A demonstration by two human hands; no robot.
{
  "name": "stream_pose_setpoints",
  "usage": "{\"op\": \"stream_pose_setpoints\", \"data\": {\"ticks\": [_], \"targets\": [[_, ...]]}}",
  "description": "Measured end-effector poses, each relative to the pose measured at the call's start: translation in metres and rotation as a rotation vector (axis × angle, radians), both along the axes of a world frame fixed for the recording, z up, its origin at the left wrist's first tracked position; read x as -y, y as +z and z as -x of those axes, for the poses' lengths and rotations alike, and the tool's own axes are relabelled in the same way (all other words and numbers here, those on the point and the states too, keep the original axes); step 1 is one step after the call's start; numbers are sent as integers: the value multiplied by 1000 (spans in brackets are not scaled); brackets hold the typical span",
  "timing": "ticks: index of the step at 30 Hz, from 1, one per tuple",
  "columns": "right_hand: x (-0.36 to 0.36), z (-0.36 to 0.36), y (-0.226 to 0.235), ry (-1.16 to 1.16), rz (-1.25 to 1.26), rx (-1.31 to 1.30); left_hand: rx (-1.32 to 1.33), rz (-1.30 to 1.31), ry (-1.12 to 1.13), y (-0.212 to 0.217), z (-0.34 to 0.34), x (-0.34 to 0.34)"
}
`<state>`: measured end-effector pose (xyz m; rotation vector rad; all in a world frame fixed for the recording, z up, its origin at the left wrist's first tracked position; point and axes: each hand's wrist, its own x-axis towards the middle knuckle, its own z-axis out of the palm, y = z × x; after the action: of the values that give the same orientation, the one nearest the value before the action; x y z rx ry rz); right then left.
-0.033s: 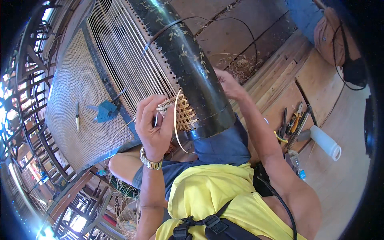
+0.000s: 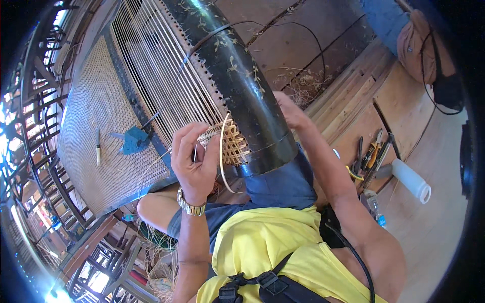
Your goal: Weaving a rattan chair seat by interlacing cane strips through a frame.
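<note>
My left hand, with a metal watch on its wrist, is closed with bent fingers at the lower corner of a cane panel. A thin shiny metal piece shows between its thumb and fingers; its kind is unclear. Beside the fingertips is a small patch of woven cane, and a loose pale cane strand curves down over it. Long parallel cane strands run up from there along a black, leaf-painted frame with a row of holes. My right hand is at the frame's far side, its fingers mostly hidden.
A finished cane panel at left bears a knife and a blue cloth-like piece. On the right are pliers, a whitish bottle and wooden boards. A black cable crosses the frame.
My right hand has shifted slightly down and back along the frame's edge. The loose strand's lower end has moved a little left. My left hand stays nearly in place.
</note>
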<state>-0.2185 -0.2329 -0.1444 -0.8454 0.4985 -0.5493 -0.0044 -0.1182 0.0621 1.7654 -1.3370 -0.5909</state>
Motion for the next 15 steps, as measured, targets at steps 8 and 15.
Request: {"op": "stream_pose_setpoints", "data": {"ticks": [8, 15], "targets": [[9, -35, 30, -57, -152, 172, 95, -23, -17, -6, -8, -34], [7, -33, 43, -11, 58, 50, -64, -48, 55, -21, -7, -42]]}}
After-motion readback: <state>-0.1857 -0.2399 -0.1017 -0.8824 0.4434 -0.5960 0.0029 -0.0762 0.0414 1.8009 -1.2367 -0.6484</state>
